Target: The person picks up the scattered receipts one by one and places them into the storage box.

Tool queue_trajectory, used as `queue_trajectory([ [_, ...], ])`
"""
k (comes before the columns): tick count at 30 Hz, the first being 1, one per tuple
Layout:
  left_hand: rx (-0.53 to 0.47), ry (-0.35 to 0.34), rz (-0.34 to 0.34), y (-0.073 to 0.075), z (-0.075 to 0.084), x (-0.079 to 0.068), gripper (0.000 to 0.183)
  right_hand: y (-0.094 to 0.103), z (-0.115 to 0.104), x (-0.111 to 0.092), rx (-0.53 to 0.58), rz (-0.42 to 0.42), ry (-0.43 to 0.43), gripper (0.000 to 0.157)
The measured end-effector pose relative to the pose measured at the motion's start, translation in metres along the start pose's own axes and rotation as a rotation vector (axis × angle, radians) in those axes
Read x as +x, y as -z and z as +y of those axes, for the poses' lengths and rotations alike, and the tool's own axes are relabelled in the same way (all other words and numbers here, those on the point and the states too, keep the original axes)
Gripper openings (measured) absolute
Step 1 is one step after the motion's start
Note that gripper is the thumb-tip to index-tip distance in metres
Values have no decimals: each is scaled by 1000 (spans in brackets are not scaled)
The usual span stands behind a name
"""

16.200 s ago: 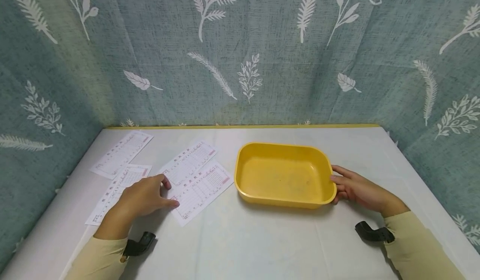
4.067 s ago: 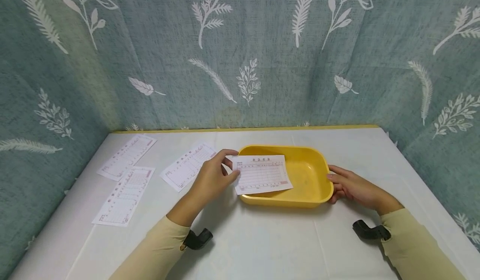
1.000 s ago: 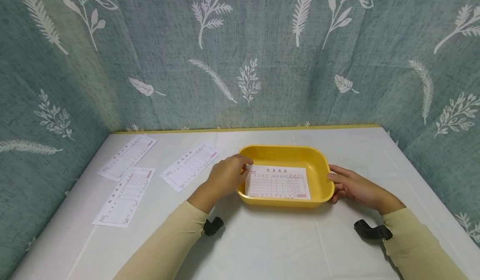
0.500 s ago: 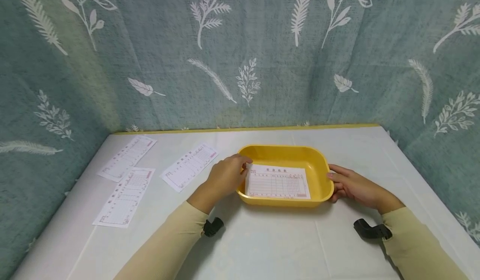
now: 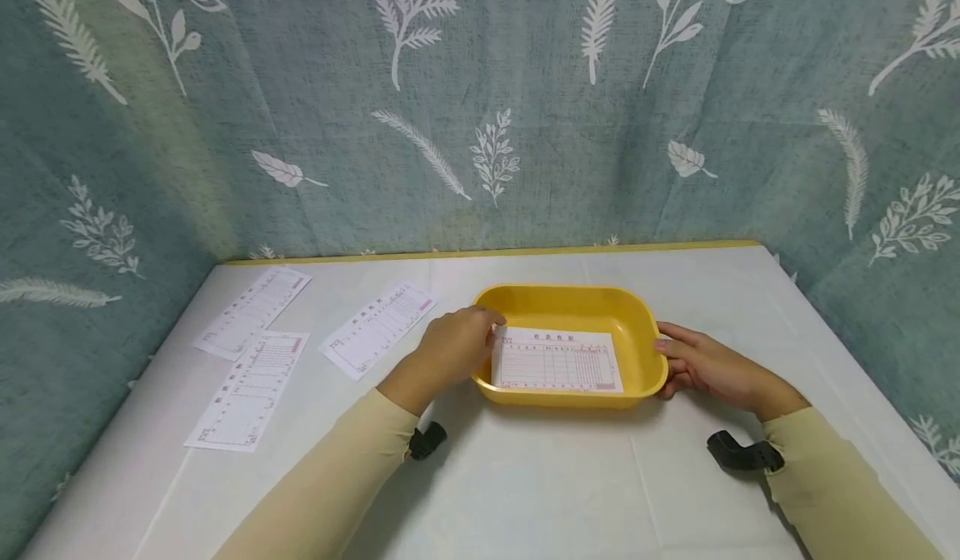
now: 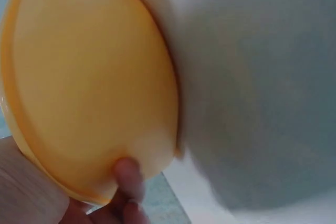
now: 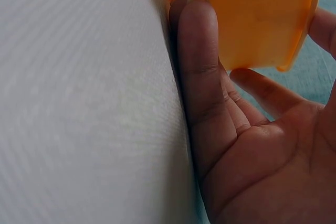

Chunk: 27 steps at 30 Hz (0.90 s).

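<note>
our white bench (image 5: 540, 485) | on it, yellow tray (image 5: 637, 343), long axis side to side | our left grip (image 5: 453, 345) and right grip (image 5: 712, 368) hold its ends | printed slip (image 5: 555, 360) inside; nearest loose slip (image 5: 378, 327) aslant, left of our nearer left grip

A white printed slip (image 5: 557, 362) lies in the yellow tray (image 5: 570, 398) — three loose slips (image 5: 378, 329) (image 5: 252, 312) (image 5: 247, 391) lie to its left.

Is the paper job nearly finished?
Not nearly, I think: one slip shows lying in the yellow tray. The left hand and right hand hold the tray's ends. Three slips on the table probably still need to go in.
</note>
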State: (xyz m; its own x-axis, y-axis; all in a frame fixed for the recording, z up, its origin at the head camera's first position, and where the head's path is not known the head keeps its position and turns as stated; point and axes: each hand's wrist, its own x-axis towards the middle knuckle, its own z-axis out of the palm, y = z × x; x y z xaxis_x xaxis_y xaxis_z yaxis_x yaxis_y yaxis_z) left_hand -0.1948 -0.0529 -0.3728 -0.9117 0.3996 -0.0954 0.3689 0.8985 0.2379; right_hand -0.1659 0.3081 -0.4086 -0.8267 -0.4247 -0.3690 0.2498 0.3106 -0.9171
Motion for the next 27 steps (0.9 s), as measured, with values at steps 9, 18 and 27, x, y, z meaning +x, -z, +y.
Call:
queue_trajectory([
  [9, -41, 30, -91, 2, 0, 3, 36, 1, 1, 0, 1, 10, -24, 76],
  [18, -19, -56, 91, -4, -11, -4, 30, -3, 1, 1, -10, 6, -22, 76],
  [27, -166, -118, 345, -7, -24, -15, 24, -2, -2, 1, -15, 0, -5, 76],
])
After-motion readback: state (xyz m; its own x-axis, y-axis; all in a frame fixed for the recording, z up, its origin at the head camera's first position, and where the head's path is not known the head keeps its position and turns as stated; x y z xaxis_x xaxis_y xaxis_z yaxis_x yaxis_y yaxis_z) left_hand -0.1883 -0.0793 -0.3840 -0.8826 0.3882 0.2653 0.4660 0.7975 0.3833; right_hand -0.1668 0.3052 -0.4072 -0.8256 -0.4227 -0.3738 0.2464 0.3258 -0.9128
